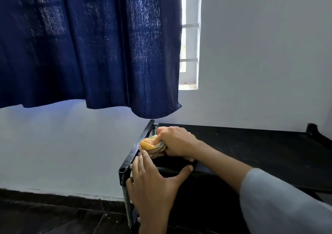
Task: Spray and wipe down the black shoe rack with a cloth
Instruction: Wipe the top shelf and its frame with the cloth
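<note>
The black shoe rack (251, 144) stands against the wall at the lower right, its top shelf dusty with pale specks. My right hand (177, 142) grips a bunched yellow-orange cloth (152, 145) and holds it against the rack's left side bar near the top. My left hand (152, 181) rests on the rack's front left corner, fingers straight along the left bar and thumb spread over the front rail. No spray bottle shows in the head view.
A dark blue curtain (89, 45) hangs over the upper left, its hem just above the rack's far left corner. A barred window (190, 36) sits beside it. White wall lies behind, dark floor (53, 215) below.
</note>
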A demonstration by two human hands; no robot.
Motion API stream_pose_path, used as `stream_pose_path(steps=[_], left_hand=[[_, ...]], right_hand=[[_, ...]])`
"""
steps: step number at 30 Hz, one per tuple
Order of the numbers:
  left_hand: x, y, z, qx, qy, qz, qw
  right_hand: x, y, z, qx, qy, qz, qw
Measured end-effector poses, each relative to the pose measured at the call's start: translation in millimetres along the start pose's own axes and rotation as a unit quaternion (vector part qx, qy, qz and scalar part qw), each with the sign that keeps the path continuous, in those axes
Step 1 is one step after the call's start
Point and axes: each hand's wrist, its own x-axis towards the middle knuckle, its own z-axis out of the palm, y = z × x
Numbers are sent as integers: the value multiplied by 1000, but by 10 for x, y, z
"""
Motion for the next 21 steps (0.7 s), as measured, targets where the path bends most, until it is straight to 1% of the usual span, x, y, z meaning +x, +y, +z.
stream_pose_path(steps=[2, 4, 6, 8, 12, 15, 18, 19, 21], left_hand=[[6, 2, -25, 2, -7, -6, 1000], [9, 6, -31, 1, -16, -7, 1000], [33, 17, -11, 10, -24, -7, 1000], [50, 43, 2, 46, -12, 7, 999], [63, 93, -8, 119, 17, 25, 992], [69, 108, 3, 119, 14, 28, 992], [65, 105, 22, 107, 12, 24, 994], [62, 104, 39, 98, 13, 20, 995], [60, 104, 44, 78, 18, 11, 997]], right_hand=[[-88, 33, -2, 6, -12, -18, 1000], [-319, 167, -84, 31, -56, -35, 997], [-555, 328, -195, 51, -96, -27, 994], [-664, 463, -258, 53, -113, -9, 992], [-409, 557, -163, 19, -68, 33, 997], [-52, 608, -19, -7, -17, 73, 997], [206, 561, 72, 14, 27, 132, 991], [243, 514, 82, 17, 27, 144, 989], [218, 431, 69, 15, 6, 138, 990]])
